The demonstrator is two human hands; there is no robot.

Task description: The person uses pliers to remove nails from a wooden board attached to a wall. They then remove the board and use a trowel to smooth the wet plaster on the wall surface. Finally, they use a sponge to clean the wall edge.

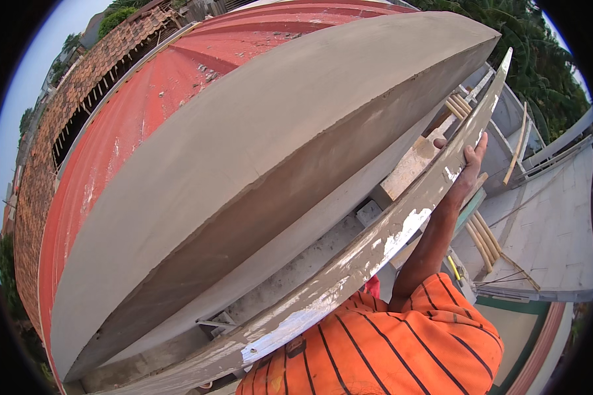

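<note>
A long, narrow straightedge board, smeared with wet grey render and white patches, runs diagonally from the lower left to the upper right. My right hand grips it near its upper end, with the forearm rising from an orange striped sleeve. Left of the board is a large curved grey rendered ledge with a darker underside and a crisp lower edge. A recessed concrete channel lies between ledge and board, partly hidden by the board. My left hand is not visible.
A red metal roof with scattered debris lies beyond the ledge, and an old tiled roof at the far left. At right are bamboo poles, a pale lower surface and railings. Trees stand behind.
</note>
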